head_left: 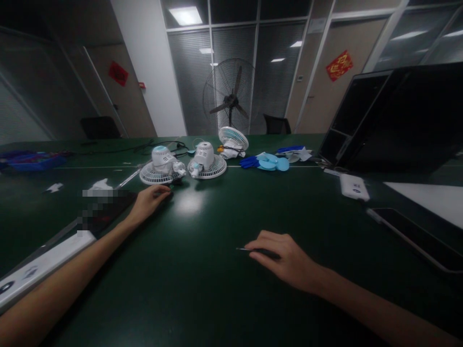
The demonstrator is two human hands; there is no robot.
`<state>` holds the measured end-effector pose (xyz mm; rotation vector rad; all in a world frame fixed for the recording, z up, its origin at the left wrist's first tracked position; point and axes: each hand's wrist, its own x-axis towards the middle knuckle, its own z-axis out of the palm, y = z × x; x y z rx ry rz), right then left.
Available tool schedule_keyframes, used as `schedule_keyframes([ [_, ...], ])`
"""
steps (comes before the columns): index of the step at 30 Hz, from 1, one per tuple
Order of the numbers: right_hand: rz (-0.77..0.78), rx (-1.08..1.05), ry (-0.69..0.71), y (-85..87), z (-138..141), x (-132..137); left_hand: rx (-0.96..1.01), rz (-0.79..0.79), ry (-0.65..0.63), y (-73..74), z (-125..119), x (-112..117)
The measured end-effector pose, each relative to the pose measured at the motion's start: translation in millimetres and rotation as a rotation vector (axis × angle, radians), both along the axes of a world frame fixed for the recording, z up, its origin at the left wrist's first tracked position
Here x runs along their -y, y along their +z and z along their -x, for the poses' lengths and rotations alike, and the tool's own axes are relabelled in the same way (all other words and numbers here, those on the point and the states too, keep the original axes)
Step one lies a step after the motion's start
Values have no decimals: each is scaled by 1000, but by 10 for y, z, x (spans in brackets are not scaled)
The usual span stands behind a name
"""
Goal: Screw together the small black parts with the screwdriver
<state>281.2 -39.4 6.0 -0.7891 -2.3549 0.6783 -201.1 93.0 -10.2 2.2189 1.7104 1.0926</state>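
My right hand (284,253) is closed round a small screwdriver (265,251), its thin metal tip pointing left just above the green table. On the left, my left hand (150,200) rests on the table with its fingers curled together. Something small and dark shows at those fingertips, too unclear to name. Just beyond that hand a white fan head (162,161) lies on its round grille. Beside it sits a second fan head (205,159), also grille down. A third fan head (233,141) leans further back with its grille tilted up.
Light blue fan blades (273,162) lie by blue gloves (249,162). A monitor (405,120), a white power bank (353,187) and a phone (423,236) occupy the right. At left are a blue tray (36,162), a white box (47,265) and scraps (101,185).
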Motion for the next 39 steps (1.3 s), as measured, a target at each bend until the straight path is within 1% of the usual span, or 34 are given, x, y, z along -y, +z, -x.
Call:
schedule_keyframes([
  [4, 0, 10, -5, 8, 3, -4, -15, 20, -16, -18, 17, 3],
  [8, -5, 12, -8, 9, -5, 3, -109, 5, -57, -20, -19, 41],
  [11, 13, 7, 3, 6, -13, 8, -194, 5, -91, 17, -68, 79],
  [14, 9, 7, 7, 1, -15, 6, -175, 22, -94, 74, -156, 123],
  [16, 6, 11, 8, 0, -14, 3, -121, 62, -136, 113, -285, 188],
  [18, 3, 8, 2, 2, -12, 1, -75, 126, -233, 141, -500, 312],
  [20, -3, 6, -7, 3, -9, -2, -42, 194, -370, 154, -790, 504],
  [23, -17, 42, -14, 3, -2, 1, 3, 279, -586, 157, -1261, 871],
  [25, -30, 85, -4, 7, 8, 16, 44, 326, -668, 160, -1514, 1100],
  [27, -23, 110, 25, 17, 21, 40, 69, 371, -710, 168, -1675, 1265],
  [30, -12, 102, 46, 39, 41, 75, 89, 426, -721, 174, -1760, 1361],
  [34, -4, 91, 48, 56, 58, 81, 107, 450, -692, 161, -1749, 1332],
  [39, -8, 144, 60, 21, 62, 58, 126, 480, -715, 163, -1767, 1321],
])
